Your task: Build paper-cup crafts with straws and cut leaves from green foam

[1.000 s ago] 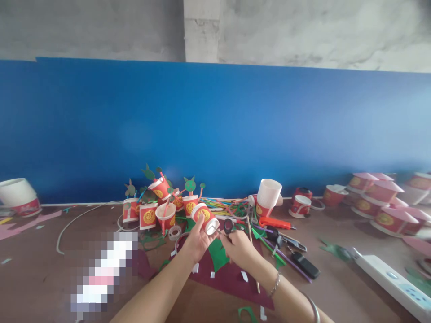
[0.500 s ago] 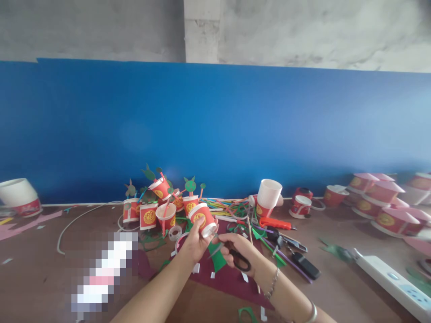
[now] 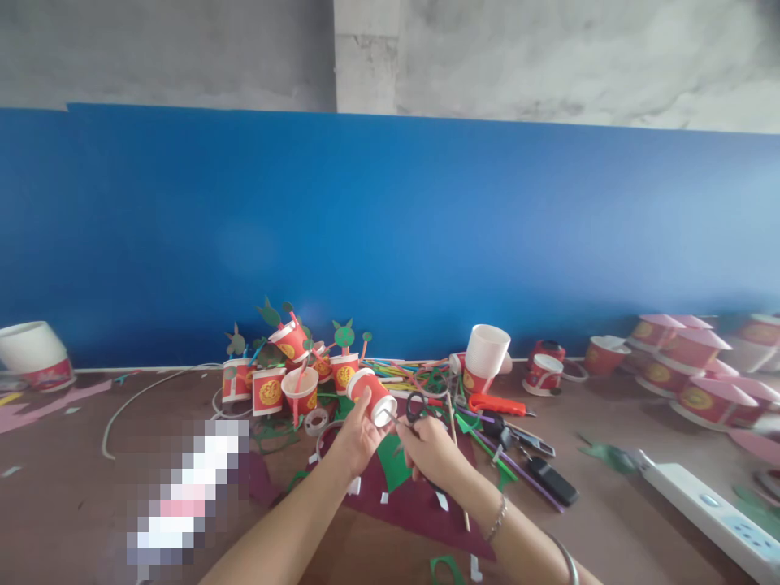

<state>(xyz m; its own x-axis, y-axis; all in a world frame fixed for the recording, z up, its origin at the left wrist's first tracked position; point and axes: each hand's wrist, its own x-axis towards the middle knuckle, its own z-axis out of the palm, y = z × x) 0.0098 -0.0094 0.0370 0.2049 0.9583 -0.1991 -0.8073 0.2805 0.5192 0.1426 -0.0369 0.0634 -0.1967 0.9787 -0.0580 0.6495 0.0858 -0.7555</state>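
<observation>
My left hand (image 3: 359,435) is wrapped round a red paper cup (image 3: 373,394) with a white rim, tilted so that one white end faces right and down. In my right hand (image 3: 430,447) is a pair of scissors (image 3: 416,405) with black handles. One blade points at the white end of the cup and seems to touch it; whether it goes through I cannot tell. Under the hands lie a green paper piece (image 3: 395,467) and a dark maroon sheet (image 3: 414,520) with white scraps on it.
Behind my left hand stand several red cups (image 3: 268,392) with green paper shapes. A stack of white cups (image 3: 487,349) and an orange cutter (image 3: 498,405) sit right of centre. Farther right are a black key fob (image 3: 553,481), a white power strip (image 3: 712,512) and pink-topped cups (image 3: 698,349).
The cup has moved slightly right and turned its white end more toward me. My right hand has rotated the scissors, bringing a handle up and the blade against the cup.
</observation>
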